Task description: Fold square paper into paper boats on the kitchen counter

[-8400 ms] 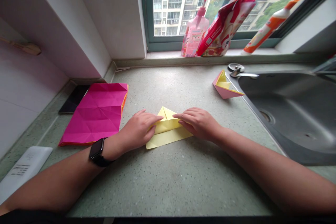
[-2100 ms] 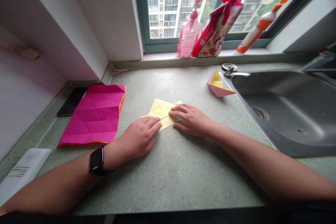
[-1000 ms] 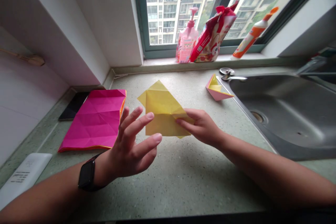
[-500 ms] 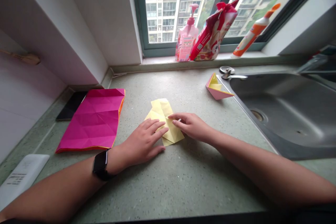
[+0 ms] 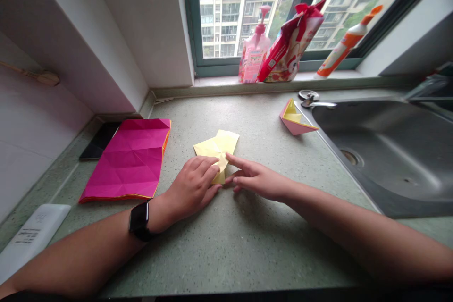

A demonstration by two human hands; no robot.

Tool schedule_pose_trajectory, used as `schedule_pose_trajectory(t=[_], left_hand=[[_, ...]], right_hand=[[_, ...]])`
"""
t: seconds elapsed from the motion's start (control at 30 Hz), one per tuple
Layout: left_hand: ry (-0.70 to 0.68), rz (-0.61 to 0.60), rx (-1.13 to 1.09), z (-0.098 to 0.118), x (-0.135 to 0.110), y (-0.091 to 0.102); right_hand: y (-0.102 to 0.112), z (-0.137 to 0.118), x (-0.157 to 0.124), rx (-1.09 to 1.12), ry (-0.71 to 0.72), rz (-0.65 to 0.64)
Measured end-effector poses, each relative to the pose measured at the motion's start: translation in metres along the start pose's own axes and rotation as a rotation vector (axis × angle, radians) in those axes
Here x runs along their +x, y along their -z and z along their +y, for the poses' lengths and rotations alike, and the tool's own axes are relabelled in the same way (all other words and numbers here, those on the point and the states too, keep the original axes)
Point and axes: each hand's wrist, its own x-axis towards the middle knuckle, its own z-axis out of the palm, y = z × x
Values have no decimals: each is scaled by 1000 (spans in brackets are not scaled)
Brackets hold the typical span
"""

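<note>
A partly folded yellow paper [image 5: 218, 146] lies flat on the speckled green counter [image 5: 226, 245] in front of me. My left hand [image 5: 193, 188], with a black watch on the wrist, rests on the paper's near end, fingers curled and pressing down on it. My right hand [image 5: 253, 180] lies just right of it, fingers stretched out, its fingertips touching the paper's near right edge. The near part of the paper is hidden under both hands.
A stack of creased magenta paper [image 5: 130, 159] lies at left, with a dark phone [image 5: 101, 139] behind it and a white device [image 5: 30, 238] at the near left. A folded pink-and-yellow paper boat [image 5: 295, 120] sits by the steel sink [image 5: 385, 146]. Bottles and a red pouch [image 5: 292, 45] line the window sill.
The yellow paper was lifted off the counter by my right hand a second ago; it is back down flat, turned, and both hands have slid toward its near end.
</note>
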Motion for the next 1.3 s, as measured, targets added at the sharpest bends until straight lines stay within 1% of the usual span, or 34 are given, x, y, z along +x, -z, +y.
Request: schedule_pose_trajectory(t=[0.1, 0.17, 0.23, 0.3, 0.37, 0.4, 0.43, 0.53, 0.57, 0.63, 0.73, 0.87, 1.0, 1.17, 1.23, 1.3], left_hand=[[-9, 30, 29, 0, 1, 2], [-20, 37, 50, 0, 1, 3], [-21, 27, 74, 0, 1, 4], [-9, -9, 113, 0, 1, 7], [8, -51, 154, 0, 3, 9], [16, -67, 168, -1, 3, 10], [24, -77, 176, -2, 3, 10], [28, -76, 165, -7, 3, 9], [26, -68, 155, -9, 3, 8], [20, -44, 124, -13, 2, 6], [0, 9, 52, -16, 3, 4], [-52, 38, -52, -17, 4, 4], [-35, 7, -81, -21, 5, 2], [21, -57, -29, -24, 5, 0], [18, -63, -7, -22, 4, 1], [16, -44, 12, -20, 4, 2]], right_hand=[[-4, -8, -3, 141, -46, -14], [-6, -12, -3, 192, -51, -6], [-6, -14, -3, 199, -39, 4], [-7, -14, -4, 135, -10, -11], [-6, -11, -4, -40, 39, -20], [-5, -10, -4, -182, 79, 14], [-2, -8, -3, -356, 125, 80], [10, -6, -2, -938, 256, 394], [16, -7, -1, -1092, 280, 477], [27, -9, 1, -1283, 320, 543], [39, -10, 5, -1399, 418, 522], [43, -3, 11, -1404, 528, 477], [45, 3, 14, -1405, 556, 400], [46, 3, 13, -1379, 568, 335], [44, 3, 12, -1369, 572, 326], [42, 1, 12, -1367, 590, 323]])
